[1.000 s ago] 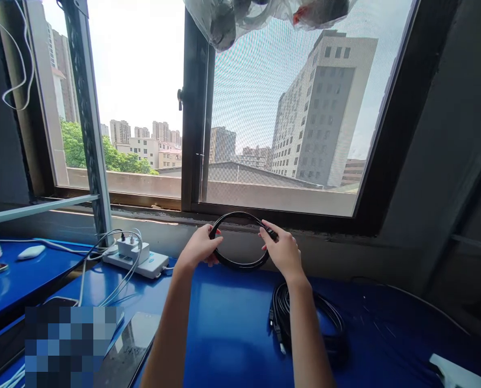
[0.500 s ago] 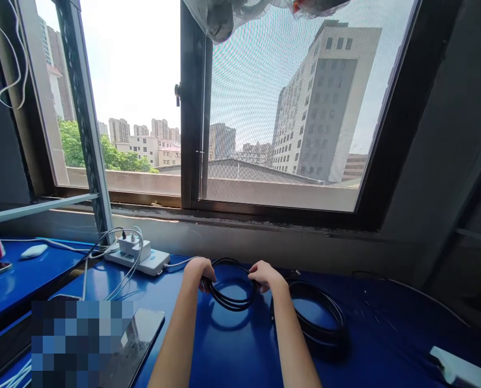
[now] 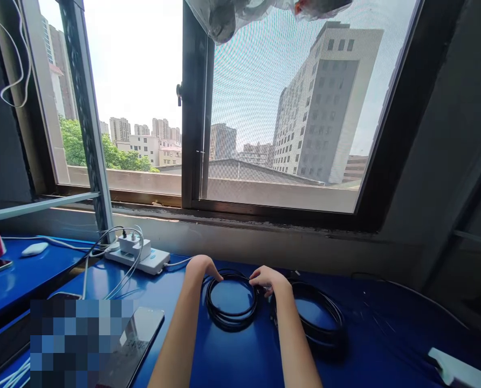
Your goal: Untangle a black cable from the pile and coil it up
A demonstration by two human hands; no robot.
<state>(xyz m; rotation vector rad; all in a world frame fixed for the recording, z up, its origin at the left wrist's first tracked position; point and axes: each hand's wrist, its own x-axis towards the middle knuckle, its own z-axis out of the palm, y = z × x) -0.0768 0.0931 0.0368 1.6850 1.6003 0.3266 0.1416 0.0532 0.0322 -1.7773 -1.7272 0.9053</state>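
A black cable coil (image 3: 231, 322) lies on the blue table (image 3: 236, 358) between my hands. My left hand (image 3: 208, 268) is bent over the coil's upper left, its fingers reaching down to the cable; whether they grip it is hard to make out. At the coil's upper right, my right hand (image 3: 266, 278) has its thumb and finger pinched near the cable, and what is between them is too small to tell. A second, thicker black cable coil (image 3: 325, 328) rests just right of my right forearm.
A white power strip (image 3: 153, 262) with plugs and wires stands at the back left. A dark phone or tablet (image 3: 137, 345) lies at the front left, beside a blurred patch. A white device (image 3: 461, 369) is at the lower right. The window wall bounds the table's back.
The coil between my hands has gone down flat onto the table and looks rounder. My left fingers have shifted right along its top edge; my right hand has moved slightly.
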